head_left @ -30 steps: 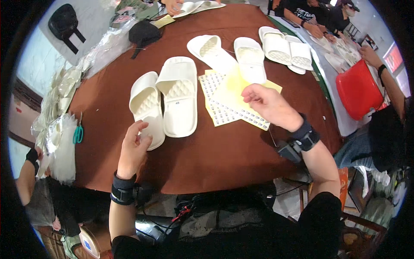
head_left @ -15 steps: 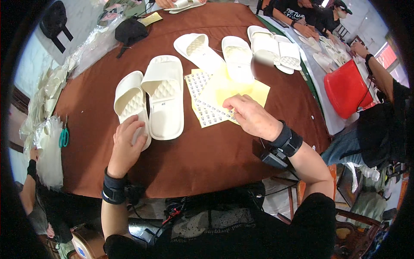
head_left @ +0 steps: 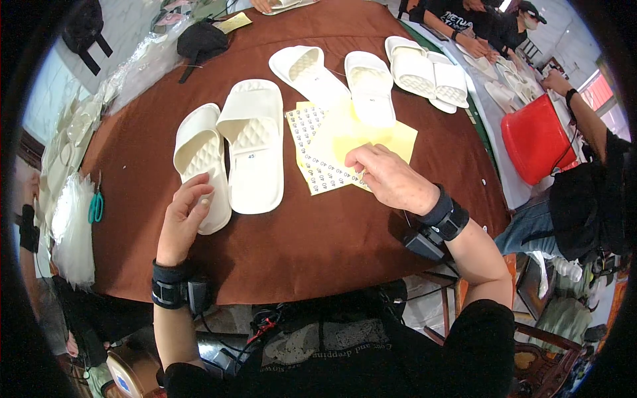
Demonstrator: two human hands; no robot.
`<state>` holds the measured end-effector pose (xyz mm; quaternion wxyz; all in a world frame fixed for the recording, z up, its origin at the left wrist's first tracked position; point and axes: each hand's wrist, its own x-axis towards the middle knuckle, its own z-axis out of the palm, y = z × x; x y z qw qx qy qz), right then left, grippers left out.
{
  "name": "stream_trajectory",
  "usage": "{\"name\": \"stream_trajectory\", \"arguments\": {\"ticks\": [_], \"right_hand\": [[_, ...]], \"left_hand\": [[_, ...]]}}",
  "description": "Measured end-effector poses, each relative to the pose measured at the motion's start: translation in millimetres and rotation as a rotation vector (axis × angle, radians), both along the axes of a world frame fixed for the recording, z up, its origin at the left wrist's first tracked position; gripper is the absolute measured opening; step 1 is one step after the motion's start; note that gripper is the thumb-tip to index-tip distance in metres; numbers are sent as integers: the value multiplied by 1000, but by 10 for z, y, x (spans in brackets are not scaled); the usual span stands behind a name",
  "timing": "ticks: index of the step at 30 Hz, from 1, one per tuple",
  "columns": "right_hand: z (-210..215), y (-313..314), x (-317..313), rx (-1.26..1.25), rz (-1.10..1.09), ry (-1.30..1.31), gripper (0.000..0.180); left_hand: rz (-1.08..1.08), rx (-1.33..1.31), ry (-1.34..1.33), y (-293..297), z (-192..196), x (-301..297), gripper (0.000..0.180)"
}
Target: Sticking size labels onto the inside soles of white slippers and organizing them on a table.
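My left hand (head_left: 184,222) hovers at the near left edge of a cream slipper (head_left: 215,215). Its fingers are bent, with the thumb apart from them, and a small pale spot shows at the thumb tip. Right alongside lies another cream slipper (head_left: 255,189), which has a small printed mark on its insole. My right hand (head_left: 391,178) is over yellow label sheets (head_left: 302,132) printed with rows of small marks. Its thumb and fingers are closed together, and whatever is between them is hidden. Beyond the sheets lie a slipper (head_left: 332,89) turned aslant and a slipper (head_left: 373,109) overlapping the paper.
More slippers (head_left: 415,73) lie at the far right of the brown-covered table (head_left: 318,259). Teal-handled scissors (head_left: 96,207), clear plastic bags (head_left: 73,232) and a black cap (head_left: 201,43) line the left side. A red bucket (head_left: 534,142) stands at right, where other people work.
My left hand has drawn back slightly toward me and left, off the slipper's insole, with its fingers more bent. The right hand has hardly moved.
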<state>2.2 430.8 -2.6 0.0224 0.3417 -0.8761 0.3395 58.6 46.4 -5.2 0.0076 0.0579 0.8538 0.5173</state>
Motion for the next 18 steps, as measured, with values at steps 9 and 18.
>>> {"name": "stream_trajectory", "arguments": {"ticks": [9,18], "right_hand": [[-20,-5,-4,4,-5,20,28],[16,7,-8,20,26,-11,31]], "left_hand": [[7,13,9,-14,-5,-10,24],[-5,98,-2,-27,17,-9,24]]}}
